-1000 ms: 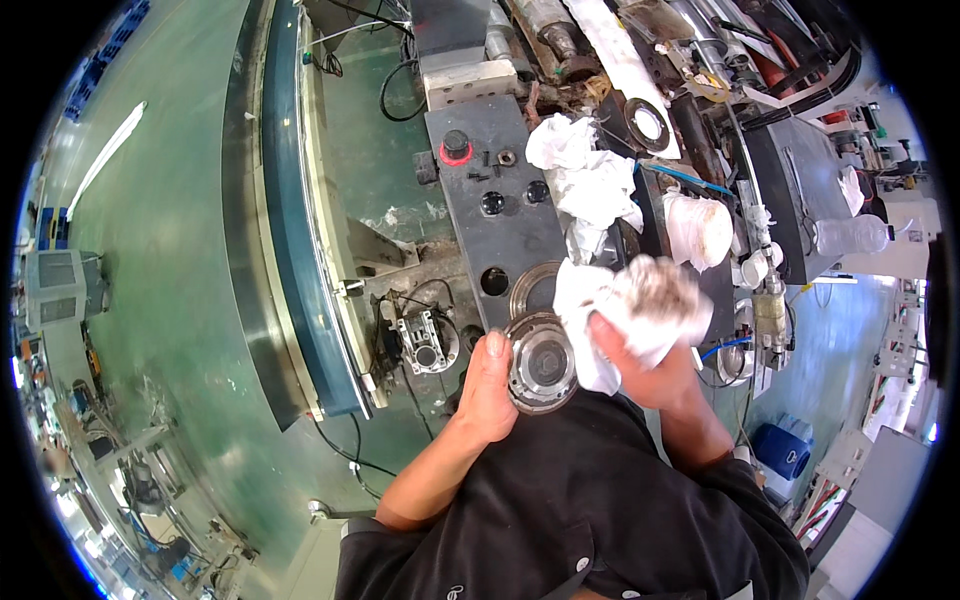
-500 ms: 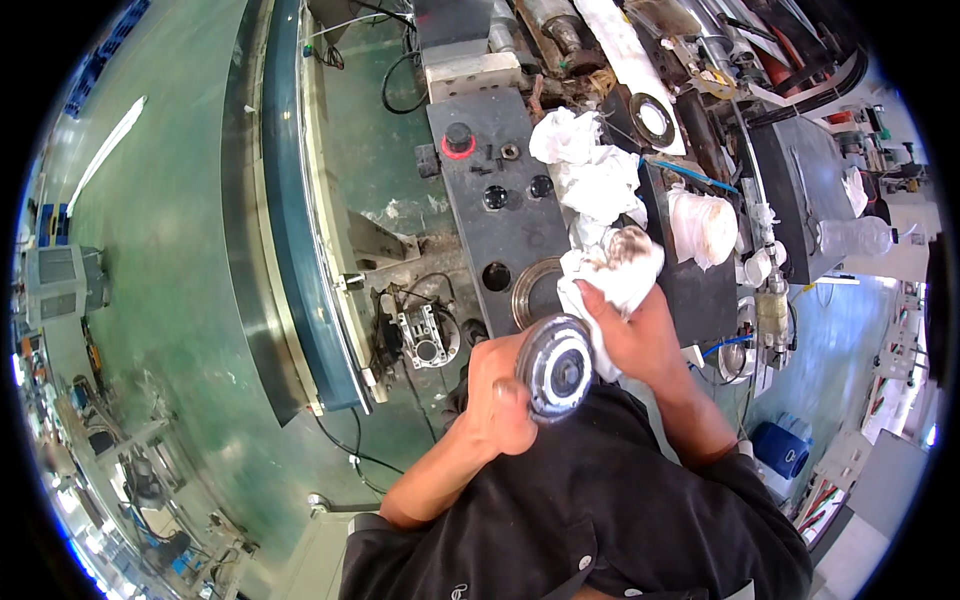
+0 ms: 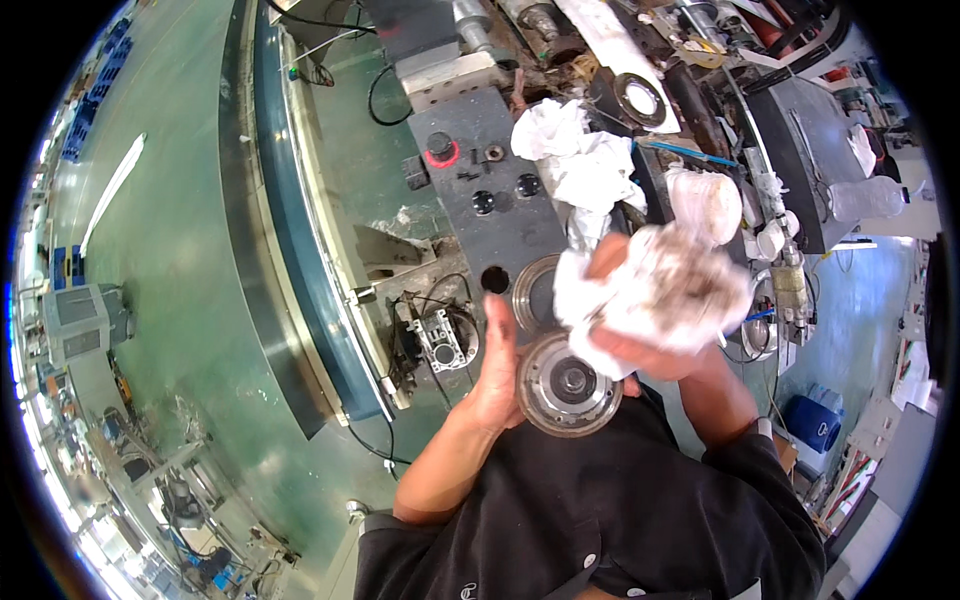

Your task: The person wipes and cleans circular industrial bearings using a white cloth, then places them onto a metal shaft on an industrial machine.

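Note:
A round metal disc (image 3: 570, 388) with a raised, stepped centre faces up close to my body. My left hand (image 3: 492, 378) supports it from beneath, the thumb raised off the rim and fingertips showing past the far right side. Bunched in my right hand (image 3: 640, 350) is a white cloth (image 3: 690, 285) with dark smudges, blurred by motion. It hangs just above the disc's upper right edge; whether they touch I cannot tell. Beyond the disc, a metal ring (image 3: 535, 292) lies on the dark plate (image 3: 520, 225), partly covered by the cloth.
Crumpled white cloths (image 3: 575, 160) lie on the bench, beside a whitish roll (image 3: 705, 205). Black round knobs (image 3: 483, 203) and a red-ringed knob (image 3: 440, 150) stand on the plate. Left are a long machine rail (image 3: 300, 220) and a small metal mechanism (image 3: 442, 342). A clear bottle (image 3: 865, 200) lies right.
The disc has tipped from steeply tilted to nearly flat toward me. My left thumb has come off its rim. The right hand with the cloth has moved right and rises above the disc.

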`<state>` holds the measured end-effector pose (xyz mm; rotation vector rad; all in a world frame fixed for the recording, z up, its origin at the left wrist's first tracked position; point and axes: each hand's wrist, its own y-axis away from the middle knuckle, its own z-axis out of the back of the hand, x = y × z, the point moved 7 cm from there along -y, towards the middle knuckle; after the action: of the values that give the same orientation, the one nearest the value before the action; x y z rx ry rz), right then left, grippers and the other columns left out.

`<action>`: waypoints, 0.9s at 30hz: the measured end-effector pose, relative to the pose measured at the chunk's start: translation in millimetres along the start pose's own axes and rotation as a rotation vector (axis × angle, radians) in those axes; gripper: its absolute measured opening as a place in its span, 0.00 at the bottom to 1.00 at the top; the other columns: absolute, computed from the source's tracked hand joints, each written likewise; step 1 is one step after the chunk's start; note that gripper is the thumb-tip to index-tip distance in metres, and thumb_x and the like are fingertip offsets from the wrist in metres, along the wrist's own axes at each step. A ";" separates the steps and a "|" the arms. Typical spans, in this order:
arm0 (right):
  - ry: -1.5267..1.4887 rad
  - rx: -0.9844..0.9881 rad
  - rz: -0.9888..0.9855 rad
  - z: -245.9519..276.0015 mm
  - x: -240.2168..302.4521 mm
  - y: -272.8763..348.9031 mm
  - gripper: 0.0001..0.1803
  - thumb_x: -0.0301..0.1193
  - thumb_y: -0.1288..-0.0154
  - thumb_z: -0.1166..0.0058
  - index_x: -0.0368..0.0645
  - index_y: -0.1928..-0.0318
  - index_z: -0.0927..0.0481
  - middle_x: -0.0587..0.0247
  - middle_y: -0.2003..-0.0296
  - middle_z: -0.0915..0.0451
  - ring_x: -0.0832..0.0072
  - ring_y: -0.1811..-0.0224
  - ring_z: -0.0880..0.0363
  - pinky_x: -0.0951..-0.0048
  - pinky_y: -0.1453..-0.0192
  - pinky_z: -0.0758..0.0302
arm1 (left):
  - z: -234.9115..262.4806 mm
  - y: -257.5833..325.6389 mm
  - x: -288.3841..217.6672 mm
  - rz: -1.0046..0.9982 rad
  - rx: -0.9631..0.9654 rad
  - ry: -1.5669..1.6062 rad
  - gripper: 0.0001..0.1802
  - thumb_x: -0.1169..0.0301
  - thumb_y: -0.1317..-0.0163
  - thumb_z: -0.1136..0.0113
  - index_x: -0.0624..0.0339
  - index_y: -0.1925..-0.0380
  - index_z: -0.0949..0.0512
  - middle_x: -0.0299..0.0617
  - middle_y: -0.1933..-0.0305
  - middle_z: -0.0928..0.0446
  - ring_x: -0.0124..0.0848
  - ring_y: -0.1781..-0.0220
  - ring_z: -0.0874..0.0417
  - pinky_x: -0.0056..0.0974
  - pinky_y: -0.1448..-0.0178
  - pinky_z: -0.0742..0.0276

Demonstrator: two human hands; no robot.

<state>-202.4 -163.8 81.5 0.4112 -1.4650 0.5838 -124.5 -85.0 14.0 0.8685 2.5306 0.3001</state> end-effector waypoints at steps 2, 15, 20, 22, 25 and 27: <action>0.197 0.250 0.199 -15.4 19.6 -18.5 0.14 0.28 0.49 0.41 0.38 0.60 0.24 0.62 0.66 0.24 0.70 0.67 0.22 0.73 0.66 0.27 | -1.7 -4.1 1.8 -0.017 -0.015 -0.127 0.51 0.29 0.47 0.71 0.64 0.38 0.40 0.55 0.42 0.31 0.42 0.43 0.25 0.44 0.39 0.28; 0.332 0.342 0.156 -29.7 -15.0 -13.8 0.12 0.27 0.50 0.46 0.38 0.62 0.22 0.51 0.63 0.22 0.54 0.64 0.22 0.63 0.61 0.25 | -2.4 -7.0 12.4 0.032 0.047 -0.207 0.37 0.42 0.31 0.70 0.67 0.45 0.34 0.51 0.57 0.22 0.35 0.56 0.18 0.39 0.52 0.20; 0.196 0.247 0.045 -19.1 -22.3 -14.6 0.12 0.24 0.46 0.52 0.37 0.61 0.21 0.54 0.73 0.20 0.60 0.70 0.20 0.67 0.62 0.25 | -12.3 -11.8 17.6 0.075 -0.004 -0.191 0.43 0.37 0.34 0.78 0.68 0.46 0.34 0.51 0.59 0.21 0.36 0.58 0.17 0.38 0.54 0.20; 0.039 0.047 -0.050 -10.2 -44.7 -9.4 0.11 0.24 0.42 0.54 0.36 0.59 0.21 0.58 0.72 0.19 0.67 0.70 0.20 0.69 0.63 0.25 | -14.7 -14.5 15.2 0.043 -0.008 -0.224 0.46 0.35 0.36 0.79 0.71 0.48 0.33 0.56 0.61 0.21 0.40 0.58 0.17 0.40 0.53 0.20; -0.408 -0.174 -0.316 1.2 -71.8 -5.1 0.10 0.27 0.35 0.52 0.38 0.57 0.21 0.63 0.70 0.19 0.79 0.71 0.22 0.78 0.67 0.26 | -18.2 -11.0 13.4 0.006 0.054 -0.251 0.48 0.33 0.38 0.84 0.68 0.48 0.34 0.53 0.60 0.21 0.36 0.59 0.18 0.37 0.53 0.20; -0.698 -0.241 -0.366 13.8 -92.9 0.6 0.11 0.29 0.34 0.53 0.39 0.55 0.22 0.63 0.73 0.22 0.80 0.76 0.26 0.80 0.73 0.30 | -21.0 -7.6 8.7 -0.022 0.088 -0.252 0.49 0.31 0.40 0.86 0.65 0.44 0.37 0.53 0.59 0.22 0.35 0.58 0.18 0.35 0.53 0.21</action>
<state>-214.5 -182.5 -9.7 0.7164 -2.0297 -0.0542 -144.7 -86.7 26.9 0.8531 2.3306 0.0673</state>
